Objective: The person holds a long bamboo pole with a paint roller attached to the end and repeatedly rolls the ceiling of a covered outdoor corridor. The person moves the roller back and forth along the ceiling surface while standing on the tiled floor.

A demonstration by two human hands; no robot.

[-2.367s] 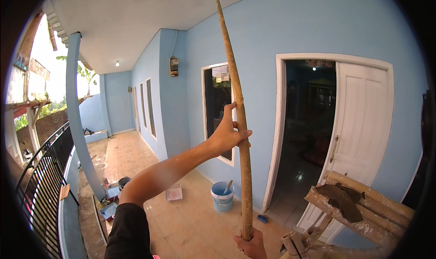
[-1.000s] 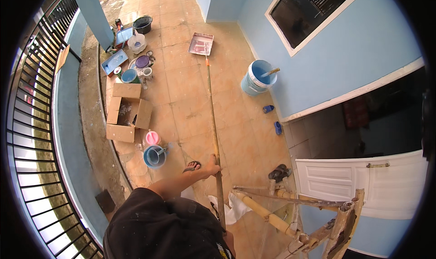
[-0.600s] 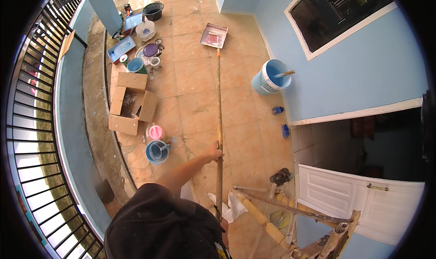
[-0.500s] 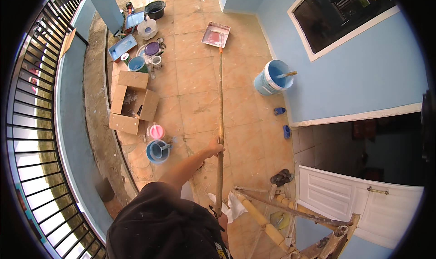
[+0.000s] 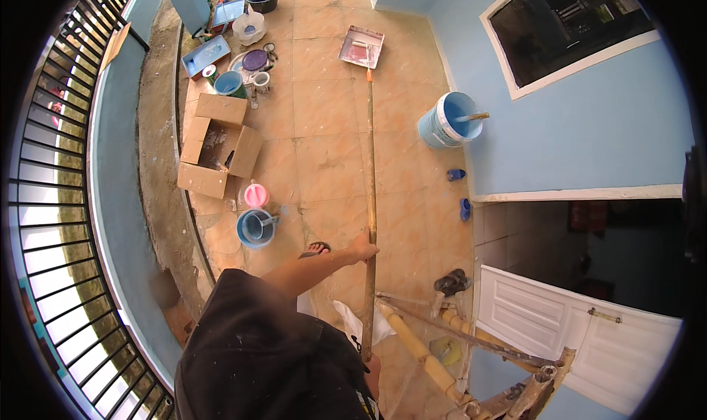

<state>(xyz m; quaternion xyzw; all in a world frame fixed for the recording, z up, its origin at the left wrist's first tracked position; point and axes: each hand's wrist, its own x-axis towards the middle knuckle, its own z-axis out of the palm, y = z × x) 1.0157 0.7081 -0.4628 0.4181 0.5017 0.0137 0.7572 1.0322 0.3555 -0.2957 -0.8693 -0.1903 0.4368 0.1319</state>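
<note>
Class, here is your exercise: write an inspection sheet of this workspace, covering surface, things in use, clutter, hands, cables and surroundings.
Surface: orange tiled floor, with pale marks.
Job's things: long pole, its orange tip at a stained tray.
Clutter: open cardboard box, pink container, small blue bucket with a dipper in it, larger blue bucket with a stick in it, dark footwear.
Hands: left hand closed around the pole; right hand at its lower end, grip partly hidden.
Cables: nothing seen.
Surroundings: light blue wall, white door, bamboo frame.
</note>
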